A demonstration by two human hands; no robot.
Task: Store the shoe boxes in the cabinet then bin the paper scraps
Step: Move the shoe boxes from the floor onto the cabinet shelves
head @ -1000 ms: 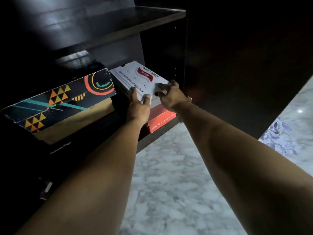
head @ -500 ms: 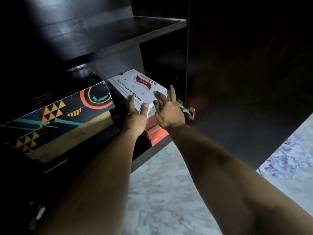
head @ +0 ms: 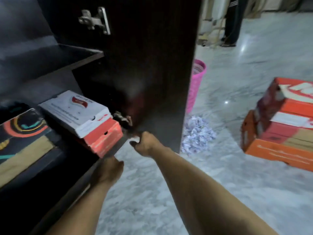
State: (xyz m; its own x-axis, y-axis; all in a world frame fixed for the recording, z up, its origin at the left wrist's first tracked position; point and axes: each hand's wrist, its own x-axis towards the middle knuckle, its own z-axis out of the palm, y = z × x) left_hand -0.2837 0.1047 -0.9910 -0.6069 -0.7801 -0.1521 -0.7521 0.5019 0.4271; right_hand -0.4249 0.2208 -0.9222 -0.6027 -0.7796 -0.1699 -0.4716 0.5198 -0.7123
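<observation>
A red shoe box with a white lid (head: pixel 74 112) sits on the lower shelf of the dark cabinet (head: pixel 50 55). To its left lies a black patterned shoe box (head: pixel 25 126). My left hand (head: pixel 108 170) hangs by the shelf's front edge, off the box, blurred with bent fingers. My right hand (head: pixel 144 143) is curled into a loose fist near the bottom of the open cabinet door (head: pixel 152 65), and I see nothing held in it. A stack of orange shoe boxes (head: pixel 284 126) stands on the floor at the right. Crumpled paper scraps (head: pixel 197 134) lie in a pile beyond the door.
A pink mesh bin (head: pixel 196 82) stands behind the door's edge, just past the scraps. The floor is grey marble (head: pixel 152 192). A person's dark-trousered legs (head: pixel 232 22) stand at the far back. A metal hinge (head: pixel 94 19) sticks out on the door's inner side.
Both hands have let go of the white-lidded box and drawn back towards me. The view has swung right, showing the door, bin, scraps and orange boxes.
</observation>
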